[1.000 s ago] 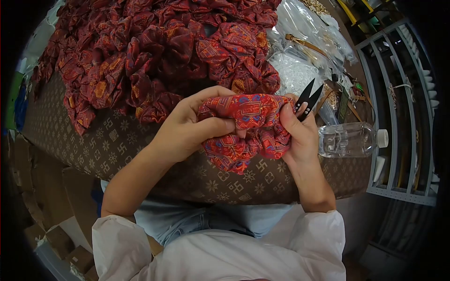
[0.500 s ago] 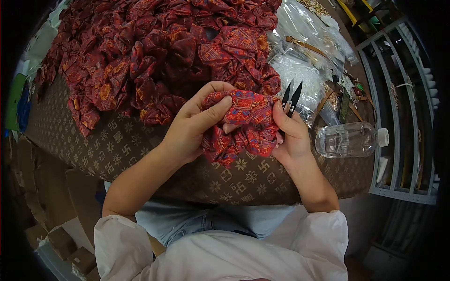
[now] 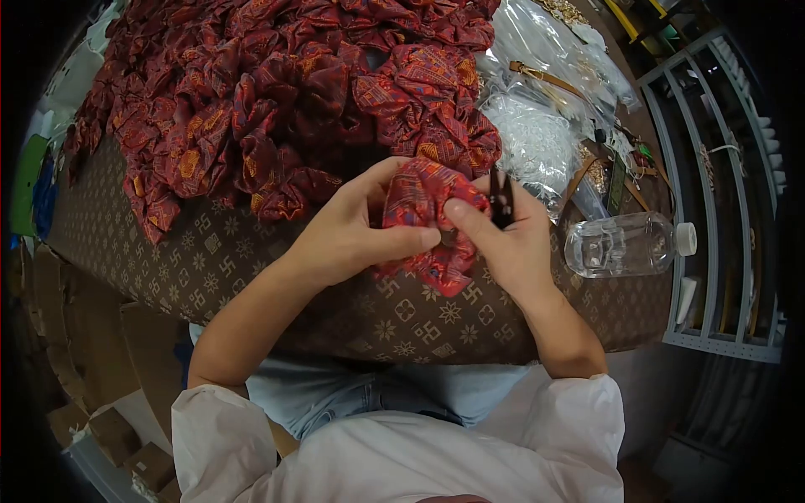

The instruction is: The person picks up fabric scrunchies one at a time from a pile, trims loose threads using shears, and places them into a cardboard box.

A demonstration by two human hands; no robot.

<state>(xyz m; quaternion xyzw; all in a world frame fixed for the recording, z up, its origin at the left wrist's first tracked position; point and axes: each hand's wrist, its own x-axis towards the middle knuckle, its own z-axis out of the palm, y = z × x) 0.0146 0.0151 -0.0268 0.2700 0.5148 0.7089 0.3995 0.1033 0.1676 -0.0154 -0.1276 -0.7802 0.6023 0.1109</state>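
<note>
My left hand (image 3: 352,235) and my right hand (image 3: 503,243) both grip one red patterned fabric scrunchie (image 3: 423,210) over the near part of the table. The left thumb and fingers pinch its left side. The right index finger presses on its front, and the same hand also holds small black thread snips (image 3: 501,197), mostly hidden behind the fingers and the fabric.
A big heap of dark red scrunchies (image 3: 277,92) covers the brown patterned table top (image 3: 251,268) behind my hands. Clear plastic bags (image 3: 537,126) lie at the back right. A clear plastic bottle (image 3: 625,245) lies on its side at right, beside a grey metal rack (image 3: 721,210).
The scrunchie has been bunched tighter between both hands. The snips, earlier sticking up open above my right hand, have dropped low and are now mostly hidden.
</note>
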